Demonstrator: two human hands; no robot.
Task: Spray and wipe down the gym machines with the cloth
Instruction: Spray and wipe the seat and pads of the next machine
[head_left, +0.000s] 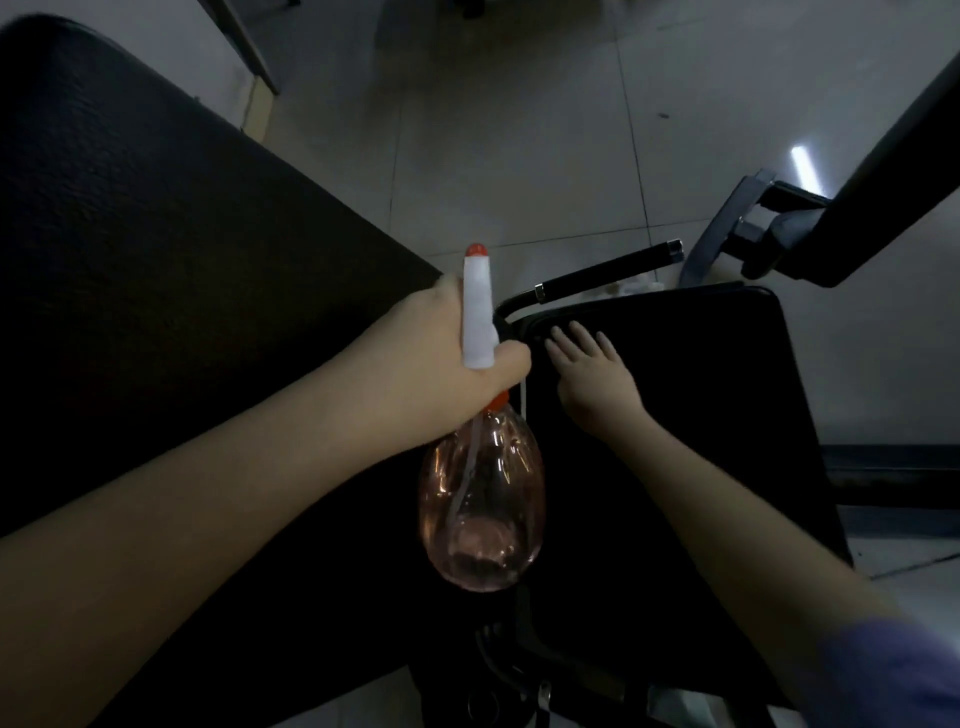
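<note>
- left hand (441, 358) grips pink spray bottle (483, 509) at its white trigger head, nozzle pointing away
- right hand (592, 374) flat, fingers straight, on black seat pad (717, 415)
- black handle bar (608, 273) just beyond

Quick tally, by kind:
1 clear pink plastic spray bottle (483, 499) w/ white trigger head; 2 bare hands: left hand (447, 353), right hand (592, 374); 3 black padded machine cushions: big (156, 234), seat-like (701, 389), narrow upper-right (883, 171); 1 black handle bar (608, 273) w/ chrome tip.
</note>
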